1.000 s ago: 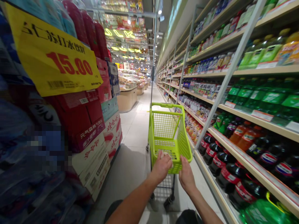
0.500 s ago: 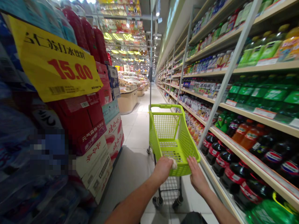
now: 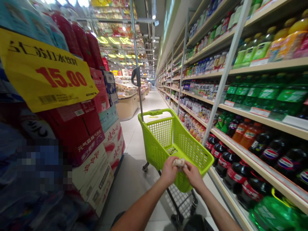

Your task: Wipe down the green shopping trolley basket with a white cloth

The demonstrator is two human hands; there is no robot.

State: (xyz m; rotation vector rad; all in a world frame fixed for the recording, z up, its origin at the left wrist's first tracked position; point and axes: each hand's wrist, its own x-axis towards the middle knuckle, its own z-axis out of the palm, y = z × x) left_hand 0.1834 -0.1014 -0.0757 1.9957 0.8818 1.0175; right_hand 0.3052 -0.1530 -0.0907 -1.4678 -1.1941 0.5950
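Note:
A crumpled off-white cloth (image 3: 179,162) is bunched between my two hands, above the near edge of a small lime-green shopping cart (image 3: 154,157). My left hand (image 3: 169,172) is closed around one side of it. On the other side, the fingers of my right hand (image 3: 193,175) pinch its edge. The cart's basket stands at a slant in front of me, with a tall metal pole (image 3: 134,41) rising from its far left corner. Its green handle bar (image 3: 155,112) is at the far end.
Shelves of bottled drinks (image 3: 260,89) run along the right side, close to the cart. Stacked drink cartons (image 3: 89,141) rise on the left under a yellow price sign (image 3: 55,73). Tiled floor (image 3: 134,138) leads ahead between them, past a display counter (image 3: 126,106).
My right hand has come off the cart's rim and joined my left hand at the cloth. The cart has turned, its far end swinging left, and the pole now leans.

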